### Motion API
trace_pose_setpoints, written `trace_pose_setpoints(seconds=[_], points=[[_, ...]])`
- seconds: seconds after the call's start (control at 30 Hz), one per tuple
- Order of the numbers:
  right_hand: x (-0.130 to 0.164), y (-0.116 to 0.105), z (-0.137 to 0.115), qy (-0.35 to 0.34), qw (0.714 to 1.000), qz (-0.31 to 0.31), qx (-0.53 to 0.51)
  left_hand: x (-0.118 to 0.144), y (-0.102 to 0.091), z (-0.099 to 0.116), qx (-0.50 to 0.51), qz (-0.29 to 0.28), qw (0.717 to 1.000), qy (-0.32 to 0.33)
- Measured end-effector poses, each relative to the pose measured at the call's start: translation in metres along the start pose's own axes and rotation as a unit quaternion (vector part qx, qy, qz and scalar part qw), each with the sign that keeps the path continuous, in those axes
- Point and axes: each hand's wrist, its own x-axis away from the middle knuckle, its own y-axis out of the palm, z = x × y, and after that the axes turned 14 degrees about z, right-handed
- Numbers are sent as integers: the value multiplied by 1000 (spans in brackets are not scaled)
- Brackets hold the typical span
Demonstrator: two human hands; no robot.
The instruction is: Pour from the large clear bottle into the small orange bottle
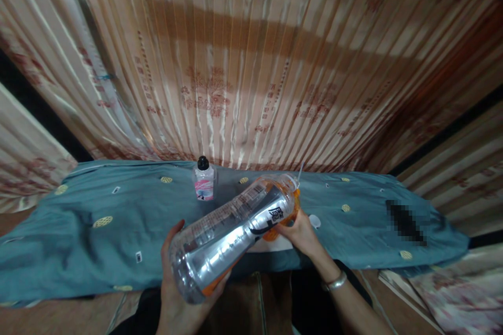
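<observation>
The left hand [178, 282] cups the base of a large clear plastic bottle [231, 233], its grip wrapped around the wide bottom end, while the right hand [301, 233] supports the bottle near its shoulder, fingers closed under the part where the silver-and-black label ends. The bottle is tipped well over, base toward the person and raised, neck pointing away and down toward the middle of the surface. Orange liquid has gathered at the neck end and along the lower side, and most of the body looks empty, so the pouring seems well advanced, with only a modest amount left inside. What the liquid runs into cannot be made out clearly: a pale, flat-looking thing [275, 243] shows just beneath the right hand, partly hidden by the bottle, and whether it is a bowl or cup is not plain. A small white round cap [315, 221] lies on the blue-green patterned cloth [98, 235] just beside the right hand. Farther back, near the striped curtain [251, 63], a small bottle with a black cap and pink label [204, 180] stands upright, well apart from both hands. A metal bracelet [335, 282] sits on the right wrist.
</observation>
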Motion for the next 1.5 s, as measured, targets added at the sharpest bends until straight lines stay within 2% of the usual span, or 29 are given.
trace_pose_setpoints(seconds=[0.07, 0.1, 0.2, 0.33, 0.47, 0.53, 0.73, 0.93, 1.07, 1.17, 1.5], points=[[0, 0, 0, -3, 1000, 4, 2, 1, -1, -3, -32, 11, 998, 58], [0, 0, 0, -4, 1000, 6, 2, 2, -1, -5, -38, 18, 997, 63], [0, 0, -1, -6, 1000, 3, -1, 3, 1, -5, -30, 28, 999, 28], [0, 0, -1, -5, 1000, -3, -2, 3, 1, -2, -34, 26, 998, 37], [0, 0, 1, -11, 1000, 0, 0, -2, 1, 3, 6, 29, 998, -46], [0, 0, 2, -13, 1000, 1, 1, -3, 2, 6, 8, 40, 997, -62], [1, -1, -1, -1, 1000, 0, -5, -1, 4, 8, -16, 53, 996, -65], [1, -1, 0, 10, 1000, -5, -8, 0, 1, 4, -16, 24, 999, -30], [1, -1, 0, 16, 1000, -10, -10, -2, 1, 7, 1, 43, 996, -81], [1, -1, -2, 17, 1000, -11, -23, -3, 1, 9, 7, 33, 993, -109], [1, -2, -7, 28, 999, -18, -40, -1, 0, 11, -3, 19, 995, -101]])
